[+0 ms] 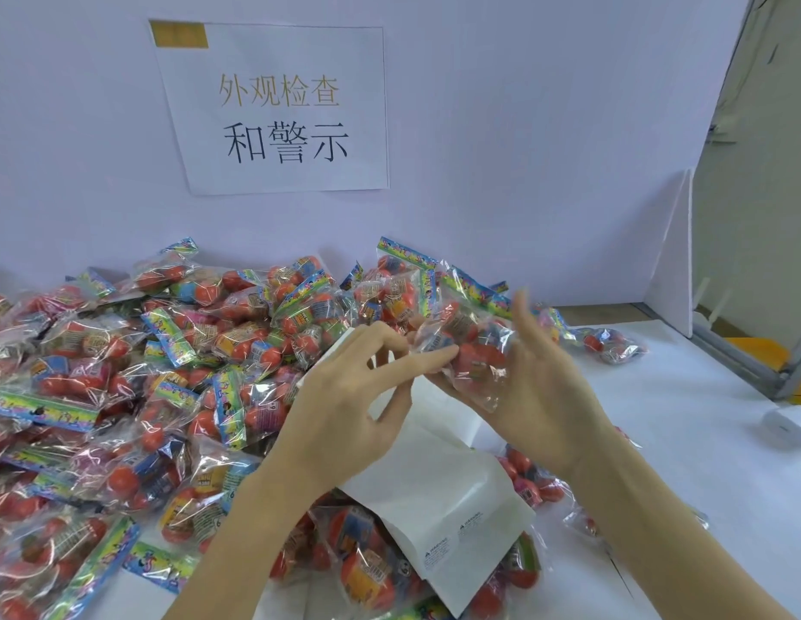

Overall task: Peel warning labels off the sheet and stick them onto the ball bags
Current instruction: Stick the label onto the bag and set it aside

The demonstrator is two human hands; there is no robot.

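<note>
- I see the right hand [537, 387] raised above the table, palm turned left, cradling a clear ball bag [472, 351] against its fingers; the upper fingertips are motion-blurred, so I can't say for certain how tightly they curl, but the bag sits in that hand.
- My left hand [345, 396] reaches in from the left, forefinger and thumb extended onto the bag's near-left face, pressing there; I cannot make out a label under the fingertips.
- The left hand's lower fingers also seem to grip the label sheet [439, 498], a white backing sheet that hangs down from it toward me, with two small warning labels [454, 541] printed near its lower edge.
- Below the hands lies a white table [685, 440], walled at the back by a pale board carrying a paper sign [282, 114] with Chinese characters.
- A heap of ball bags [121, 387] with red balls fills the left and far side; a few more lie near, under the sheet.
- A small white device [788, 425] sits at the far-right edge.
</note>
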